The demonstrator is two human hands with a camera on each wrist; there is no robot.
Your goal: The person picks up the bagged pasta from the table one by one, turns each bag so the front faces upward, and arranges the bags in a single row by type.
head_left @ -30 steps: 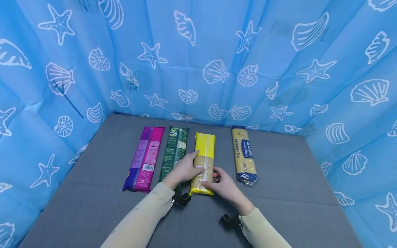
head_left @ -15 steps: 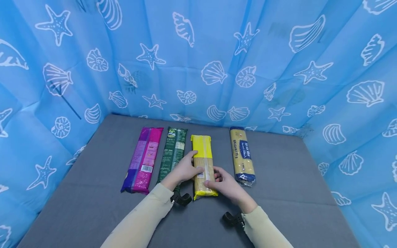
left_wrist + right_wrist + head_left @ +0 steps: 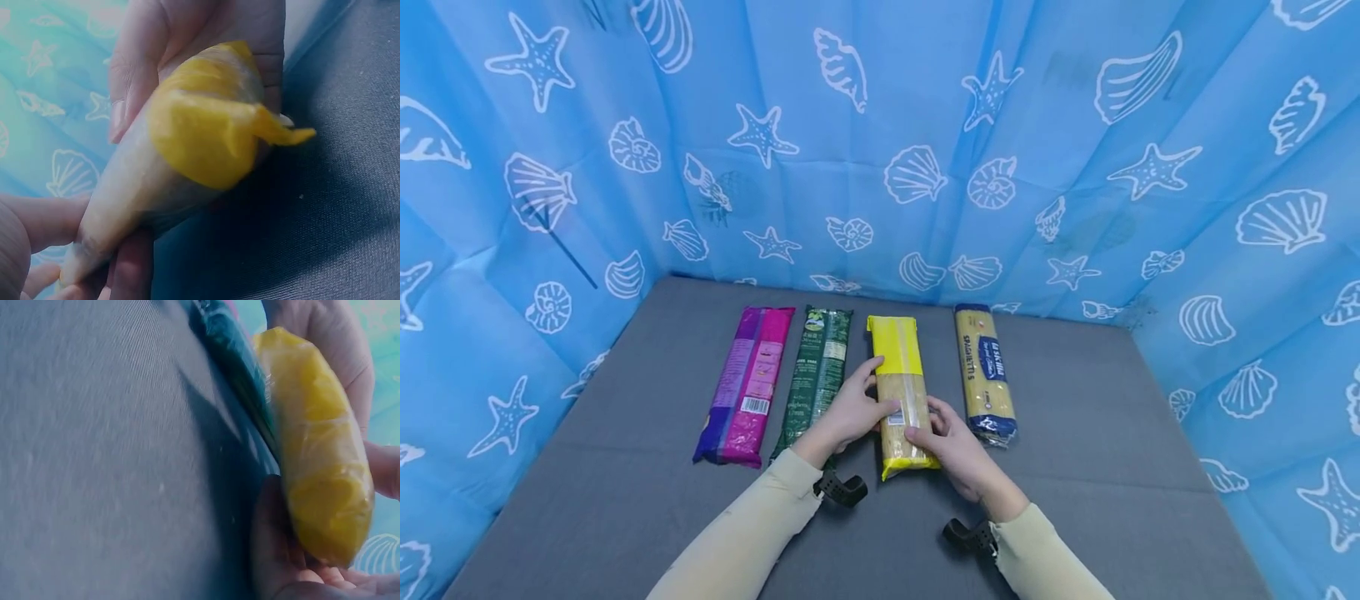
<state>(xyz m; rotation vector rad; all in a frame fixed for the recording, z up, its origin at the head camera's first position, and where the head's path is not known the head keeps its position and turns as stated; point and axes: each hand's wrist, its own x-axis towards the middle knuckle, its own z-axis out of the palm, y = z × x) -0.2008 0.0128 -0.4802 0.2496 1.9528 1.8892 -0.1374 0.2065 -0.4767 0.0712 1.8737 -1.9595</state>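
Note:
Both hands hold a yellow-ended pack of spaghetti (image 3: pixel 897 346), its clear middle showing the strands and a pale seam down its face. My left hand (image 3: pixel 850 410) grips its left edge about midway, thumb on top. Lower down on the right edge, my right hand (image 3: pixel 961 454) grips it with the thumb on the face and fingers beneath. In the left wrist view, the pack's yellow end (image 3: pixel 206 137) points at the camera. The right wrist view shows fingers curled under the pack (image 3: pixel 325 444), which is raised above the cloth with a shadow below.
On the grey cloth-covered table (image 3: pixel 1097 517), a green spaghetti pack (image 3: pixel 812 375) lies left of the held one, and a purple-pink pack (image 3: pixel 747 383) farther left. A blue-ended spaghetti pack (image 3: pixel 985 375) lies on the right. A blue shell-patterned curtain (image 3: pixel 865 192) surrounds the table's back and sides.
The yellow pack has shifted slightly right between both hands, and its lean has changed so its lower end points more to the right. The other packs stay where they were.

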